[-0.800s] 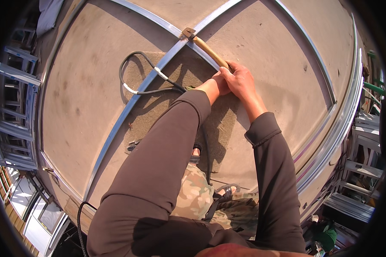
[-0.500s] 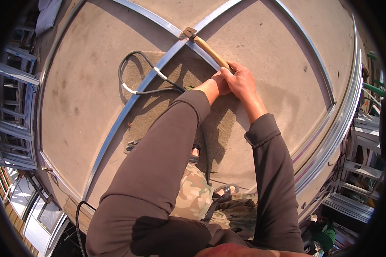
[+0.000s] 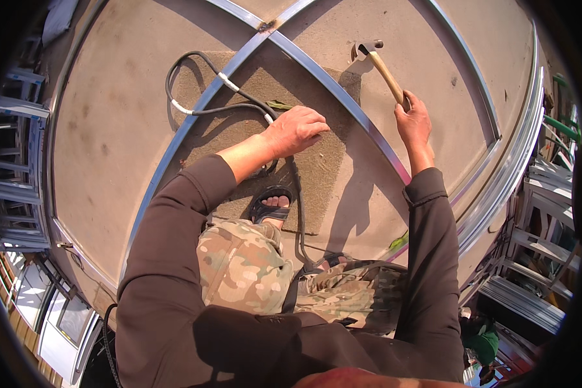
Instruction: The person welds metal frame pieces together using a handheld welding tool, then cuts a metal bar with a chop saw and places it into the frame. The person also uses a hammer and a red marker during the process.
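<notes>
My right hand (image 3: 414, 123) grips the lower end of a wooden-handled hammer (image 3: 388, 74). Its dark metal head points away from me, above the floor to the right of the crossed bars. My left hand (image 3: 295, 131) is closed with its fingers curled under, and nothing shows sticking out of it. It hovers over a brown mat (image 3: 326, 161), beside a black cable (image 3: 223, 107) with white bands. Beyond both hands, metal bars (image 3: 352, 103) cross at a joint (image 3: 267, 26) with a brown, scorched-looking mark.
Long metal profiles (image 3: 507, 187) lie along the right side. Metal frames (image 3: 18, 174) stack up at the left edge, and more metal pieces (image 3: 537, 258) fill the right edge. A sandaled foot (image 3: 273, 202) stands on the mat, the cable running past it.
Both hands were together at the hammer's handle, its head on the bars' joint. My left hand has come off and moved left; my right hand has carried the hammer right, off the joint.
</notes>
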Tool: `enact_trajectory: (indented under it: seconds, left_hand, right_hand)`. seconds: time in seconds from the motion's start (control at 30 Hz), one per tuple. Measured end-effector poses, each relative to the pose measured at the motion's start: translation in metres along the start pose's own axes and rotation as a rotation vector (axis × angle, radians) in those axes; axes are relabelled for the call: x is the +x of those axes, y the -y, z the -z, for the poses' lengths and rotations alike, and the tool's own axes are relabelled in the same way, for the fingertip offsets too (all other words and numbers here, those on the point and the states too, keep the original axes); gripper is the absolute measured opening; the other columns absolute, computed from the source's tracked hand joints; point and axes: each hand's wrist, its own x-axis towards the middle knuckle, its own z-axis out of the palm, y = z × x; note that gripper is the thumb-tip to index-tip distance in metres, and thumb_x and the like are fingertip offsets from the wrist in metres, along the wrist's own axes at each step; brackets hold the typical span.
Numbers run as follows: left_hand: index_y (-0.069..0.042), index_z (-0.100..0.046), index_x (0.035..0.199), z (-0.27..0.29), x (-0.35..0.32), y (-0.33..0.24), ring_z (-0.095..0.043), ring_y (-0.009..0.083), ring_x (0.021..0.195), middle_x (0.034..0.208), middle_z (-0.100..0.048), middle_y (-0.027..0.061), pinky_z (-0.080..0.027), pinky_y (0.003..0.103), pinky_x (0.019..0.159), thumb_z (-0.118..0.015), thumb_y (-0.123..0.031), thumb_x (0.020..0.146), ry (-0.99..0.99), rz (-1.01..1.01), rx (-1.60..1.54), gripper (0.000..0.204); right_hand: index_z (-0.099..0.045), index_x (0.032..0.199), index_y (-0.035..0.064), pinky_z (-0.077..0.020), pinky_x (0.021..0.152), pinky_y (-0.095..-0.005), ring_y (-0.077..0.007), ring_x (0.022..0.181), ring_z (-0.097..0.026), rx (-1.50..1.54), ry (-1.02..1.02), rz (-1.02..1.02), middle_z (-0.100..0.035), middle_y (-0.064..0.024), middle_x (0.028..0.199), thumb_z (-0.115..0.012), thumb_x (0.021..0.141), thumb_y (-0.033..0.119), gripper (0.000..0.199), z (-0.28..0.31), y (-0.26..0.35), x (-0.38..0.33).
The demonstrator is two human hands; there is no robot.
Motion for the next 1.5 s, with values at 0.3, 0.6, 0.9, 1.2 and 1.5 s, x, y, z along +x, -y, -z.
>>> enact_trajectory:
  seconds: [0.3,0.6,0.9,1.2,1.5]
  left_hand:
    - [-0.008,-0.065,0.108,0.050,-0.160,-0.031,-0.061,0.0313,0.103,0.106,-0.066,0.0107,-0.047,0.043,0.091,-0.077,-0.021,0.080,-0.030,0.614,0.225,0.034]
    - [-0.005,-0.059,0.119,0.044,-0.157,-0.047,-0.059,0.0368,0.103,0.106,-0.058,0.0141,-0.048,0.046,0.087,-0.078,-0.009,0.072,0.487,0.687,0.062,0.051]
    - [-0.005,-0.070,0.107,0.081,-0.081,-0.103,-0.063,0.0296,0.090,0.089,-0.063,0.0115,-0.053,0.041,0.080,-0.067,-0.010,0.076,0.633,0.193,0.234,0.032]
    - [-0.006,-0.069,0.084,0.092,0.030,-0.209,-0.064,0.0240,0.100,0.099,-0.066,0.0101,-0.052,0.034,0.083,-0.067,-0.016,0.072,1.163,-0.087,0.635,0.016]
    - [-0.004,-0.066,0.100,0.118,0.162,-0.341,-0.065,0.0286,0.089,0.092,-0.065,0.0113,-0.052,0.038,0.077,-0.070,-0.020,0.085,0.916,-0.367,-0.009,0.023]
  right_hand:
    - [-0.060,0.131,0.0157,-0.0398,0.105,-0.0436,-0.0319,0.122,-0.052,-0.125,-0.080,0.156,-0.058,-0.0104,0.130,-0.068,0.084,0.016,0.048,-0.012,-0.047,-0.006]
    - [-0.070,0.103,0.0053,-0.0529,0.082,-0.0405,-0.0322,0.094,-0.065,0.484,0.394,0.594,-0.067,-0.0136,0.097,-0.064,0.086,0.012,0.019,-0.017,0.124,-0.087]
    - [-0.071,0.105,0.0022,-0.0485,0.074,-0.0338,-0.0143,0.079,-0.059,0.768,1.388,0.041,-0.067,-0.0030,0.086,-0.059,0.097,0.038,0.039,-0.032,0.211,-0.122]
    - [-0.068,0.102,0.0038,-0.0479,0.064,-0.0268,-0.0087,0.073,-0.057,0.996,1.420,0.234,-0.066,-0.0004,0.086,-0.065,0.095,0.043,0.040,0.056,0.203,-0.118]
    - [-0.057,0.100,0.0042,-0.0514,0.049,-0.0305,-0.0148,0.056,-0.060,1.921,0.562,-0.164,-0.059,-0.0047,0.074,-0.055,0.096,0.052,0.048,0.155,0.060,-0.123]
